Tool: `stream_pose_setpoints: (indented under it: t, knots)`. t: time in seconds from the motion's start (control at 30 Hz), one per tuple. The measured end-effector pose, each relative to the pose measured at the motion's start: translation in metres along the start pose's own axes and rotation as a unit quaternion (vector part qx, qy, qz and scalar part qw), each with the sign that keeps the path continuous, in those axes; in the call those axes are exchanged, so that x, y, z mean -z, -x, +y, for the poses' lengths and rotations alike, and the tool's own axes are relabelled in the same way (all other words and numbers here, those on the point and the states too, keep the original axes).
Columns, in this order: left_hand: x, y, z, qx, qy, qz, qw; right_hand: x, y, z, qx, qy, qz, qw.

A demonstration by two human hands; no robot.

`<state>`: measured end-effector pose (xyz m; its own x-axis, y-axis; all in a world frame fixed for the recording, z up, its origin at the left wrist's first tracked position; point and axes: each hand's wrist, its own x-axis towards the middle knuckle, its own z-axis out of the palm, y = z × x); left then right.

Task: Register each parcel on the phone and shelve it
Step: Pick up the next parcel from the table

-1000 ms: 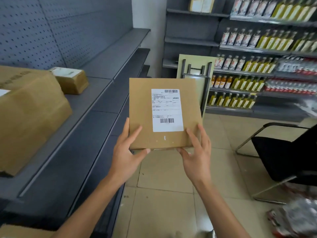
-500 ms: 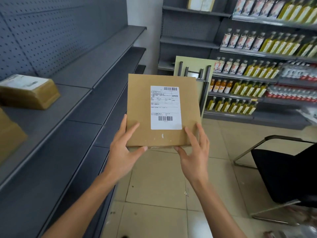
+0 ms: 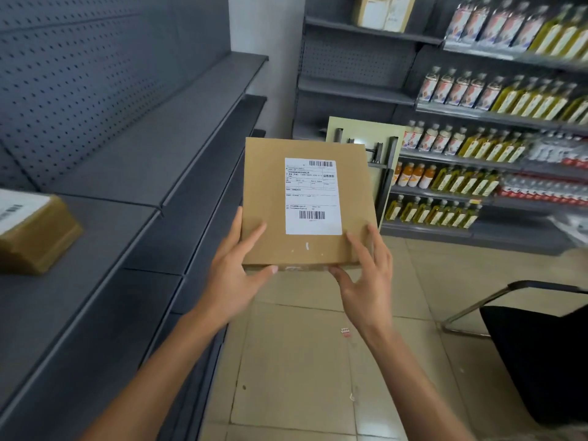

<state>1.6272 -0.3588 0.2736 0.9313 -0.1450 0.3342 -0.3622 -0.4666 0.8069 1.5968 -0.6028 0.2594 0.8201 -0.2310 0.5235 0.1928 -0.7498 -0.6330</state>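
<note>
A flat brown cardboard parcel (image 3: 267,198) with a white barcode label faces me, held in the air above the aisle floor. My left hand (image 3: 234,275) grips its lower left corner, thumb under the near edge and fingers on the face. My right hand (image 3: 366,278) grips the lower right corner the same way. No phone is in view. The grey metal shelf (image 3: 105,249) runs along my left, just beside the parcel.
Another labelled brown parcel (image 3: 35,237) lies on the grey shelf at far left. Shelves of bottles (image 3: 477,100) fill the back right. A pale board with metal brackets (image 3: 378,154) leans behind the parcel. A black chair (image 3: 537,345) stands at the right on the tiled floor.
The view has advanced along the aisle; the large box on the left shelf has gone out of frame and the small one has slid to the left edge. Both hands keep the same hold.
</note>
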Motion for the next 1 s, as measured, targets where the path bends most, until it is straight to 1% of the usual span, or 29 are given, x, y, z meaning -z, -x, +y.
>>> stream_pose_setpoints:
  t: [0.13, 0.27, 0.47, 0.6, 0.7, 0.8, 1.0]
  knots:
    - [0.001, -0.039, -0.014, -0.020, 0.004, 0.004, 1.000, -0.020, -0.031, 0.002, -0.003, 0.005, 0.010, 1.000]
    - [0.003, -0.068, -0.031, -0.035, -0.037, 0.024, 0.998, -0.046, -0.061, 0.006, 0.013, -0.004, 0.010, 1.000]
    - [0.001, -0.115, -0.057, -0.027, -0.082, 0.051, 0.995, -0.093, -0.111, 0.026, 0.020, -0.034, -0.007, 0.999]
    - [-0.002, -0.156, -0.071, -0.005, -0.112, 0.064, 0.992, -0.123, -0.155, 0.041, 0.026, -0.057, -0.024, 0.998]
    - [-0.005, -0.189, -0.079, 0.011, -0.126, 0.087, 0.988, -0.146, -0.197, 0.049, 0.039, -0.088, -0.043, 0.994]
    - [-0.005, -0.216, -0.088, 0.027, -0.138, 0.118, 0.983, -0.169, -0.239, 0.056, 0.075, -0.109, -0.058, 0.989]
    - [0.005, -0.240, -0.100, 0.096, -0.171, 0.195, 0.961, -0.223, -0.300, 0.052, 0.148, -0.139, -0.138, 0.969]
